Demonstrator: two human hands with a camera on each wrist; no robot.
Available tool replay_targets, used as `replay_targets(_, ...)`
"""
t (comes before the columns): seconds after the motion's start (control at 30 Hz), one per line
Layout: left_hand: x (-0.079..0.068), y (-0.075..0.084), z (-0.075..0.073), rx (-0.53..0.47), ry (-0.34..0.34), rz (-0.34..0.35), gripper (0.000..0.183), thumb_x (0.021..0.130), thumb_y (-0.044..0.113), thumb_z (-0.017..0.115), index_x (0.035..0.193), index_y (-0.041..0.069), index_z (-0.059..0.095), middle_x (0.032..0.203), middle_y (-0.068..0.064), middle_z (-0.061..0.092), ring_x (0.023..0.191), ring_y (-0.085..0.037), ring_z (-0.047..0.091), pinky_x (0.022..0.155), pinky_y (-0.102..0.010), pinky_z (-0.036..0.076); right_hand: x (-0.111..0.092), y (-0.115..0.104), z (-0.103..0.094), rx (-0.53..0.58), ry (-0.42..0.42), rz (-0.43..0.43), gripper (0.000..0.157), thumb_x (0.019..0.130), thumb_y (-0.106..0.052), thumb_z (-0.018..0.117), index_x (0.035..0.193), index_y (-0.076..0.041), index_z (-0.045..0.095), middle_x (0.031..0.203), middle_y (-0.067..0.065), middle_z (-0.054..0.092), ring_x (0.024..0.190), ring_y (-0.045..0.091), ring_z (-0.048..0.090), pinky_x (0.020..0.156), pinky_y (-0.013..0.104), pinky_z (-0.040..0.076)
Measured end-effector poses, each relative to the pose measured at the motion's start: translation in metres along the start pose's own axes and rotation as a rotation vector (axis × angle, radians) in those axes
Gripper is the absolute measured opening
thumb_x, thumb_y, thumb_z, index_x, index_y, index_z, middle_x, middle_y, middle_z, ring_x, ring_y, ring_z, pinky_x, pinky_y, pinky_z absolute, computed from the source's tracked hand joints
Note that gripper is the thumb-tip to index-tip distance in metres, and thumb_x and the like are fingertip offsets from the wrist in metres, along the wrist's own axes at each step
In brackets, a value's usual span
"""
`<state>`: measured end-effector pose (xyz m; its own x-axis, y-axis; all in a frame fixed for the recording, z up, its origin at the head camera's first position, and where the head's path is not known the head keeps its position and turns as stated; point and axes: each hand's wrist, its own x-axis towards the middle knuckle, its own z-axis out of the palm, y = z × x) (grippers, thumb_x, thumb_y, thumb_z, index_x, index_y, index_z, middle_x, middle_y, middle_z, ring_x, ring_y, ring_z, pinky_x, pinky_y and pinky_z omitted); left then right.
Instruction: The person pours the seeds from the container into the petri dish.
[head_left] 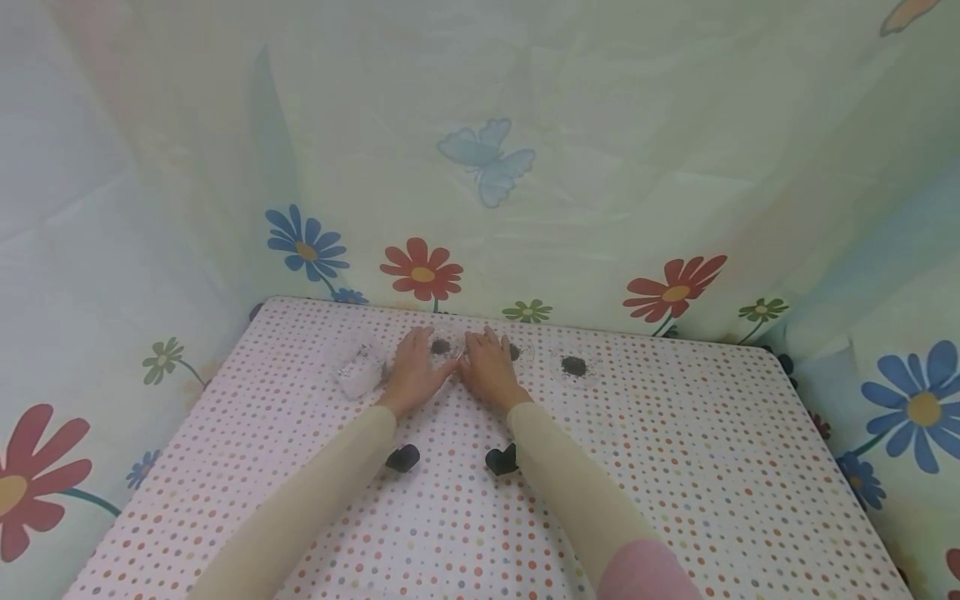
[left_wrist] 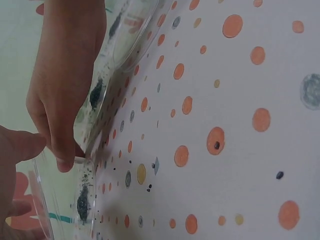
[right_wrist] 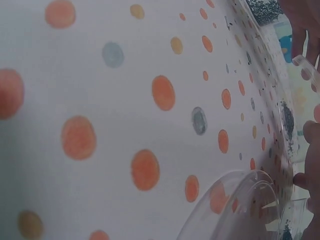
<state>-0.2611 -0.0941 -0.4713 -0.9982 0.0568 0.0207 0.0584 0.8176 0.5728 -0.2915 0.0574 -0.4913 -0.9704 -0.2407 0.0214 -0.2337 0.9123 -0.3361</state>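
Observation:
A clear shallow plastic dish (head_left: 441, 346) with a small heap of dark grains stands between the hands near the table's back edge. My left hand (head_left: 414, 375) is at its left side; in the left wrist view, its thumb and fingers hold a thin clear plastic lid (left_wrist: 44, 200) on edge. My right hand (head_left: 491, 371) is close against it from the right, its fingertips (left_wrist: 65, 165) pinching the rim of the grain dish (left_wrist: 84, 202). In the right wrist view, the right hand (right_wrist: 312, 165) is cut off by the frame's edge.
Another grain dish (head_left: 514, 353) is partly hidden behind the right hand, with one more dish (head_left: 573, 367) farther right. Clear plastic pieces (head_left: 356, 371) lie left of the left hand. Loose grains dot the spotted tablecloth (head_left: 675, 467). A flowered curtain (head_left: 570, 233) hangs behind the table.

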Motion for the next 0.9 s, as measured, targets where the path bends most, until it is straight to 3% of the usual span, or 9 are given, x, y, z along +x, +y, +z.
replay_targets(0.37,0.0056,0.0001,0.0042,-0.015,0.005,-0.006,0.081,0.090,0.051,0.060,0.152,0.012,0.024,0.161,-0.013,0.018,0.150,-0.032,0.016,0.119,-0.054,0.022,-0.0021,-0.0012,-0.0017,-0.008,-0.011,0.001,0.055,0.100,-0.039,0.046,0.146,-0.009,0.041,0.152,0.011,0.042,0.149,0.032,0.021,0.122,0.056,0.009)
replay_targets(0.9,0.0070,-0.0035,0.0065,-0.038,-0.004,-0.007,0.080,0.090,0.048,0.062,0.150,0.012,0.026,0.158,-0.013,0.024,0.148,-0.031,0.022,0.119,-0.052,0.026,-0.0006,-0.0004,0.0025,-0.044,-0.012,-0.011,0.051,0.100,-0.038,0.046,0.143,-0.010,0.044,0.150,0.010,0.044,0.149,0.032,0.022,0.121,0.058,0.012)
